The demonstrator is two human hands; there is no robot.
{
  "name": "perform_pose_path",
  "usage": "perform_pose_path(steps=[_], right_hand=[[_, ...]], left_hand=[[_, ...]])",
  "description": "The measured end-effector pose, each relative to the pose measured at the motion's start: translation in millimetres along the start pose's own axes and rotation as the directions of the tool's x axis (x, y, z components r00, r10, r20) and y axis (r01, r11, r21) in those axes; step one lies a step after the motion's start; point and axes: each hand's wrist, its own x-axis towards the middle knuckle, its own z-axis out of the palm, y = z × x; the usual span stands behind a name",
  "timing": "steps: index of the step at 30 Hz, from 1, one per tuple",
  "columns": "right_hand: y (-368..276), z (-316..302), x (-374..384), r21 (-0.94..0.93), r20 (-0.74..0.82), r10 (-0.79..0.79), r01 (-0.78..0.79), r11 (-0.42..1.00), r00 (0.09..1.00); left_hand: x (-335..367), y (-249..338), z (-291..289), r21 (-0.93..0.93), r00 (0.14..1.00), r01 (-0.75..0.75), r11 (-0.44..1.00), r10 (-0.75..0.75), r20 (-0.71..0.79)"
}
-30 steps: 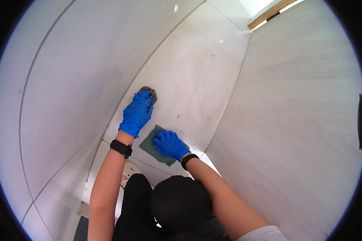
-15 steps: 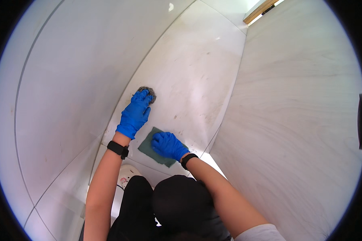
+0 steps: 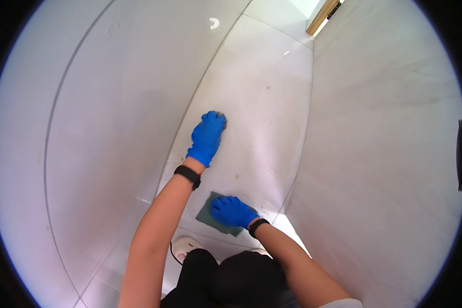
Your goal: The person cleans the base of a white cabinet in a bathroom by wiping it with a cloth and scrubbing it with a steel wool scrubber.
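Observation:
My left hand (image 3: 208,136), in a blue rubber glove, is closed over a metal scouring pad and presses it on the white tile floor (image 3: 277,118). Only a dark, fuzzy edge of the scouring pad (image 3: 223,122) shows beyond the fingers. Nearer to me, my right hand (image 3: 232,211) wears a matching blue glove and rests as a loose fist on a green cloth (image 3: 207,213) spread on the same tile. Whether the right fingers pinch the cloth underneath is hidden. Dark specks and brownish smudges mark the tile between and beyond the hands.
A glossy tiled wall (image 3: 118,113) rises along the left. On the right stands a pale wood-grain panel (image 3: 374,128), close to my right forearm. A wooden edge (image 3: 321,18) shows at the far right corner. My white shoe (image 3: 185,246) is below the cloth.
The camera view has shifted, so the floor and both hands sit differently in it. My left hand still holds the scouring pad, now more covered by the glove. The right hand remains on the cloth.

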Motion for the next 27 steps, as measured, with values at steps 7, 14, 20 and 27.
perform_pose_path(steps=[7, 14, 20, 27], right_hand=[[5, -12, -2, 0.117, 0.023, 0.09, -0.092, 0.989, 0.996], [0, 0, 4, 0.073, 0.011, 0.035, -0.036, 0.997, 0.999], [11, 5, -5, 0.046, -0.122, -0.05, 0.056, 0.997, 0.991], [11, 0, -9, -0.077, -0.118, -0.144, 0.136, 0.988, 0.982]], left_hand=[[128, 40, -18, -0.131, 0.905, -0.325, 0.937, 0.268, -0.331], [219, 62, 14, -0.046, 0.965, -0.242, 0.969, 0.236, -0.112], [238, 30, 45, -0.023, 0.999, 0.014, 1.0, -0.016, -0.051], [202, 36, 58, -0.068, 0.973, -0.203, 0.977, 0.209, 0.098]])
